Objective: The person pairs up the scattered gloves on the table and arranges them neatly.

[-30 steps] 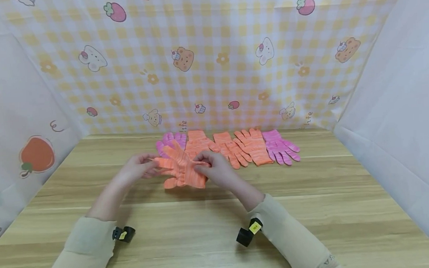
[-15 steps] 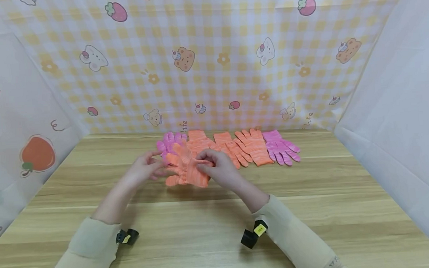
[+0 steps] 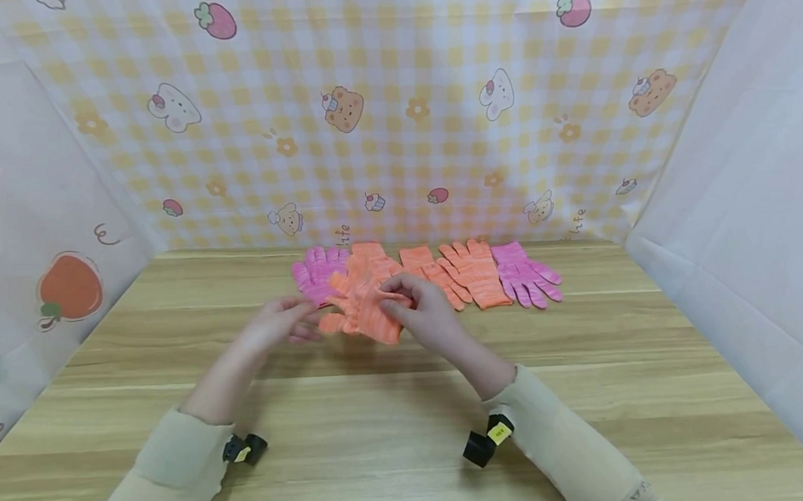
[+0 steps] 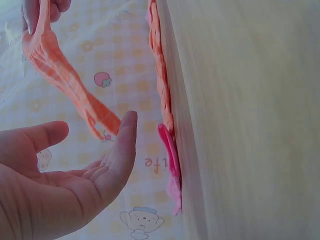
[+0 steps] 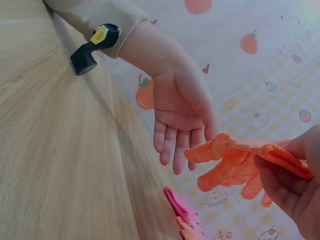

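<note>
An orange knitted glove hangs above the table, its cuff pinched between the thumb and fingers of my right hand. The right wrist view shows the same glove with its fingers dangling toward my left hand. That left hand has its fingers extended and thumb apart, close to the glove's fingertips. In the left wrist view, the left hand holds nothing; one finger appears near the glove's end, and whether they touch I cannot tell.
Along the back of the wooden table lies a row of gloves: a pink glove at left, several orange ones such as this orange glove, and another pink glove at right. A patterned cloth stands behind.
My right hand has carried the orange glove rightward and slightly back. My left hand, earlier at the glove's fingers, has come away from them and also shifted a little right.
</note>
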### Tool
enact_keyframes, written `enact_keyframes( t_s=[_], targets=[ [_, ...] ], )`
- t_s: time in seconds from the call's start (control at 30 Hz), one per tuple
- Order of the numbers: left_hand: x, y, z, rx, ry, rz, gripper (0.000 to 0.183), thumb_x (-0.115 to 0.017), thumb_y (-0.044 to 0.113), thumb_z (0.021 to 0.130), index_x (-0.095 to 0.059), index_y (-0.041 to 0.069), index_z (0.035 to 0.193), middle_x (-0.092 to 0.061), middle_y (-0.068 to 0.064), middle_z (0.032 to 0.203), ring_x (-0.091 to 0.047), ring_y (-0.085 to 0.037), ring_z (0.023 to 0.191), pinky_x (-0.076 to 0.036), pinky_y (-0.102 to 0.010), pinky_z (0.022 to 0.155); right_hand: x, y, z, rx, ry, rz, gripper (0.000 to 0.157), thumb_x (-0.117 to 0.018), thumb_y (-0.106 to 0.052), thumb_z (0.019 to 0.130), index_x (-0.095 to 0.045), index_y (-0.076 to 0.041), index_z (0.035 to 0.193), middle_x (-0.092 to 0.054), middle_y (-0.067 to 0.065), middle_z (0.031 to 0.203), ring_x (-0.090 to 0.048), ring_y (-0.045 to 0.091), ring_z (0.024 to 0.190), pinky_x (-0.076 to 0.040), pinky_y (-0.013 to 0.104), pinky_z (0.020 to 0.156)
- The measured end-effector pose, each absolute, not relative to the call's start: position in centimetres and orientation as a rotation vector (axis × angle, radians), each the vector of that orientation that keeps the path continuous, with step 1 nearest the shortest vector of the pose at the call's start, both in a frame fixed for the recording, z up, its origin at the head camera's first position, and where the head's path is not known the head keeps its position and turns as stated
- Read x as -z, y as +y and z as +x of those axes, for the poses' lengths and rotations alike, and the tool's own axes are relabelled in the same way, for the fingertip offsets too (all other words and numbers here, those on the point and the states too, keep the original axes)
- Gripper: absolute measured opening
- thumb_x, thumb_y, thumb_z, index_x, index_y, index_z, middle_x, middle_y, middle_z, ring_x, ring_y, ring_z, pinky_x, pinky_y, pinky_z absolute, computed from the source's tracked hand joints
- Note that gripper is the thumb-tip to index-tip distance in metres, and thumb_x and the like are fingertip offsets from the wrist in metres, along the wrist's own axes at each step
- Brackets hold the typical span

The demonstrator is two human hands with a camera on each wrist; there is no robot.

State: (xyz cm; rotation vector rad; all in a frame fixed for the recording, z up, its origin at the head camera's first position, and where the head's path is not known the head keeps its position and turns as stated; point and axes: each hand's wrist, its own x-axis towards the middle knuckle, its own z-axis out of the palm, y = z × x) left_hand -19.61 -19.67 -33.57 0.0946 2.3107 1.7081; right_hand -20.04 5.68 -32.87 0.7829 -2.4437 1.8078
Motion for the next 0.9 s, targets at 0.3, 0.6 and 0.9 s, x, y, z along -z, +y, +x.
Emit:
enact_keyframes(
  t_s=[0.3,0.6,0.9],
  targets=[
    [34.2,-18.5,-19.1,-1.883,2.034,0.095,0.054,-0.039,0.026,0.103,-0.031,-0.014,0.139,-0.05,-0.036,0.126,-0.061,-0.042,0.103,-0.048,-0.047,0.092,33.0,6.0,-19.7,-1.822,-2.338,0.71,0.015,-0.065,-0.006,0.091,-0.065,0.0,0.105,-0.066,0.008,0.084,-0.049,0.015,0.063,-0.042,0.022,0.054],
    [34.9,-17.3,-19.1,-1.981,1.83,0.154,0.053,-0.037,0.025,0.103,-0.027,-0.01,0.141,-0.051,-0.034,0.126,-0.059,-0.041,0.109,-0.047,-0.045,0.094,33.5,6.5,-19.3,-1.825,-2.258,0.706,0.012,-0.065,-0.003,0.09,-0.065,0.0,0.102,-0.068,0.01,0.09,-0.05,0.015,0.064,-0.043,0.022,0.054],
    [34.7,-16.9,-18.8,-2.133,1.708,0.16,0.044,-0.042,0.015,0.102,-0.036,-0.015,0.135,-0.068,-0.014,0.107,-0.064,-0.03,0.102,-0.039,-0.051,0.1,34.2,7.1,-19.0,-1.792,-2.267,0.729,0.012,-0.065,-0.002,0.09,-0.065,0.0,0.102,-0.067,0.009,0.087,-0.049,0.013,0.065,-0.043,0.021,0.055]
  ],
)
